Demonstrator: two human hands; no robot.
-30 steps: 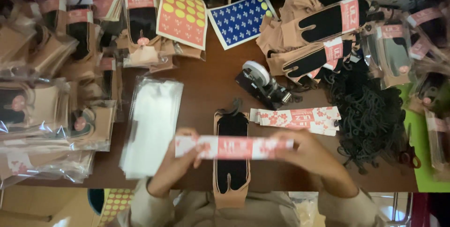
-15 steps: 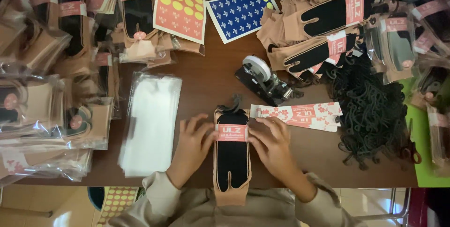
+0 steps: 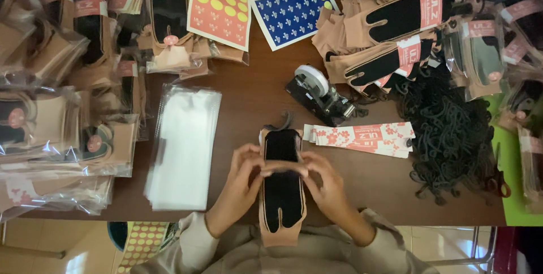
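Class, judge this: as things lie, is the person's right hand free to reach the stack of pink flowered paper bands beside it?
Probably yes. The right hand rests on the black and tan split-toe sock, and the stack of pink flowered paper bands lies just beyond it on bare brown table, nothing between.

A small packing workshop is showing here: bagged socks are crowding the frame's left, clear bags and paper labels are lying mid-table, sticker sheets above.

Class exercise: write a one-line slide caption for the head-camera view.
Both hands, left hand and right hand, press on a black-and-tan split-toe sock on a brown table beside clear bags.
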